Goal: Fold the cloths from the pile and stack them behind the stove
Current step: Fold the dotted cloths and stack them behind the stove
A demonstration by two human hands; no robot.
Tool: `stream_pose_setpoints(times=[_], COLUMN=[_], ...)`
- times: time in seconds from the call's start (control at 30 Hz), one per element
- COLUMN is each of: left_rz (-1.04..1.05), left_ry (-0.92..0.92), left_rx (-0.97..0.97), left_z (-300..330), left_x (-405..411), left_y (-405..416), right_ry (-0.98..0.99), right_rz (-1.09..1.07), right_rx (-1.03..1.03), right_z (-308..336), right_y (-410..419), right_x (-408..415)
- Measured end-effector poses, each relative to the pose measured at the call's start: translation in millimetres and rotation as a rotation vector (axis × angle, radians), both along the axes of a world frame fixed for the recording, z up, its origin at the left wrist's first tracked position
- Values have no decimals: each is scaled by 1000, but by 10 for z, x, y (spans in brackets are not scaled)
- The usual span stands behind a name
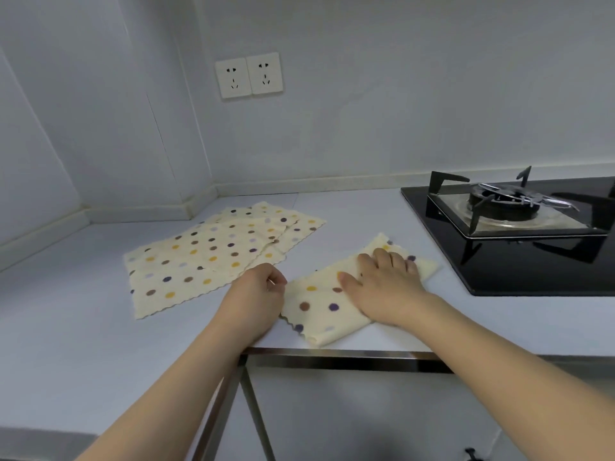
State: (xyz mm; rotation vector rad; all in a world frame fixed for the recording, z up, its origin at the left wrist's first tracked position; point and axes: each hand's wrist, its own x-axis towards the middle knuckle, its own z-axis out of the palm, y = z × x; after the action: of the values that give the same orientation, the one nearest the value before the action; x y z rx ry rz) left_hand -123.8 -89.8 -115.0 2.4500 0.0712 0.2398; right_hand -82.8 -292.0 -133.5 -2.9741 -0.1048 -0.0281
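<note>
Left of the black glass gas stove (519, 234), the pile of cream polka-dot cloths (213, 254) waits; nearer the stove lies one half-folded cream dotted cloth (319, 307); right hand (386, 287) presses it flat, fingers spread; left hand (256, 294) pinches its edge; judging so, the next fold needs that edge carried across.

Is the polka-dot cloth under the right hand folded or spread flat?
Folded: the polka-dot cloth shows a doubled edge nearest the camera; the right hand presses it flat.

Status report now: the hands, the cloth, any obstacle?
Right hand flat on folded cloth. Left hand pinches its left edge. Pile waits beside. Stove close right, nothing blocks.
</note>
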Motion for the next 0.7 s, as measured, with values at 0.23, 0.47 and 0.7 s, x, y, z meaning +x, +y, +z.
stream_pose_setpoints(times=[0.23,0.47,0.7], left_rz=[-37,-28,0], left_ry=[1,66,56], left_rx=[65,-3,143], left_z=[-13,32,1], left_x=[-17,4,10], left_y=[20,28,35], right_ry=[85,33,145], right_rz=[86,236,260], right_rx=[1,8,-26], right_z=[101,68,87], right_y=[-25,109,64], right_x=[157,-467,-423])
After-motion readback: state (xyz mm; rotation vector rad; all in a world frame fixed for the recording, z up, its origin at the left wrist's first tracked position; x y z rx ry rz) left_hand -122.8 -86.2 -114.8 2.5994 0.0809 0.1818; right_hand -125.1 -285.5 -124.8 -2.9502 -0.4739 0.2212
